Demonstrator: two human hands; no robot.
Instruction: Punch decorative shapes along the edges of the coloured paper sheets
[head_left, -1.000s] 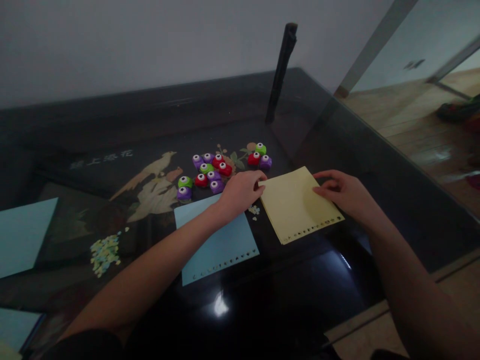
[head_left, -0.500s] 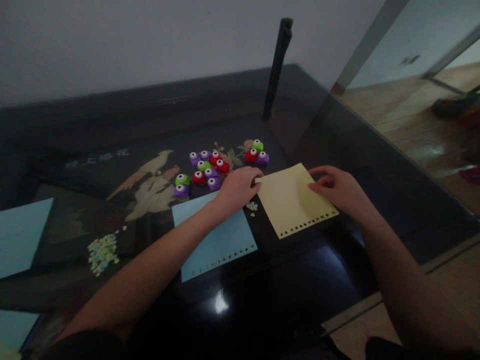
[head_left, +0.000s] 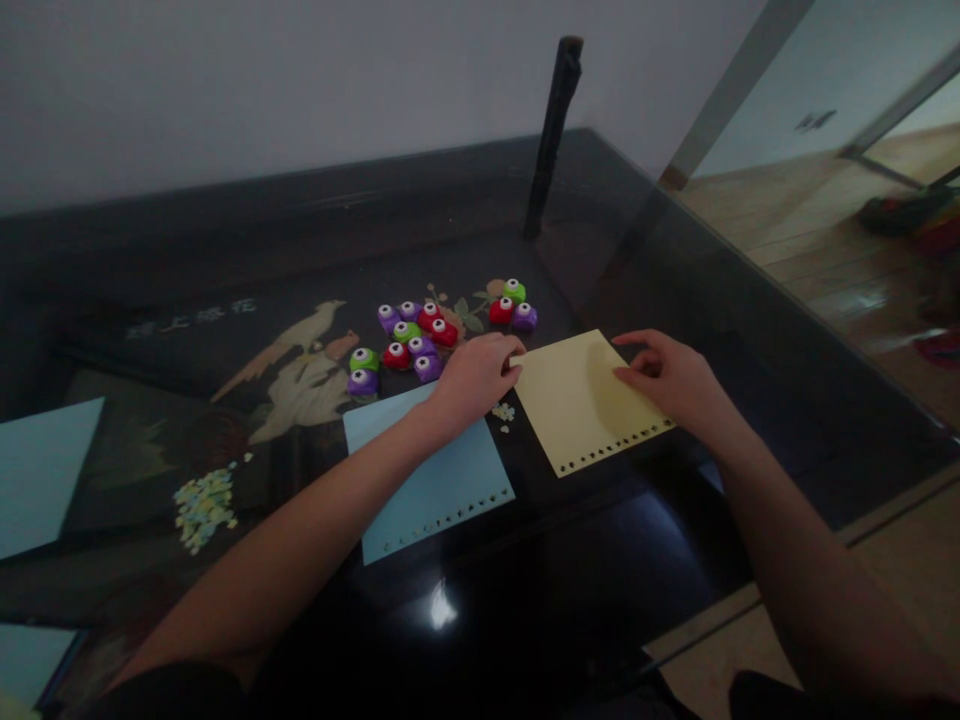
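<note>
A yellow sheet of paper (head_left: 577, 395) with a row of punched shapes along its near edge lies in front of me. My left hand (head_left: 480, 372) has its fingers curled, thumb and finger pinching the sheet's upper left corner. Over the right part of the sheet is my right hand (head_left: 664, 378), thumb and index finger apart with nothing between them. Its other fingers are partly hidden. Under my left forearm lies a light blue sheet (head_left: 442, 495), also punched along its near edge. Small paper cut-outs (head_left: 504, 411) sit between the two sheets.
Several red, green and purple paper punches (head_left: 424, 345) are grouped beyond my left hand, with a smaller cluster (head_left: 513, 305) to their right. A pile of cut-outs (head_left: 204, 507) and another blue sheet (head_left: 45, 475) lie left. A black post (head_left: 551, 140) rises from the glossy dark table (head_left: 420, 225).
My right thumb and index finger have shifted slightly left over the yellow sheet, whose upper right corner sits a little lower. My left hand keeps its pinch.
</note>
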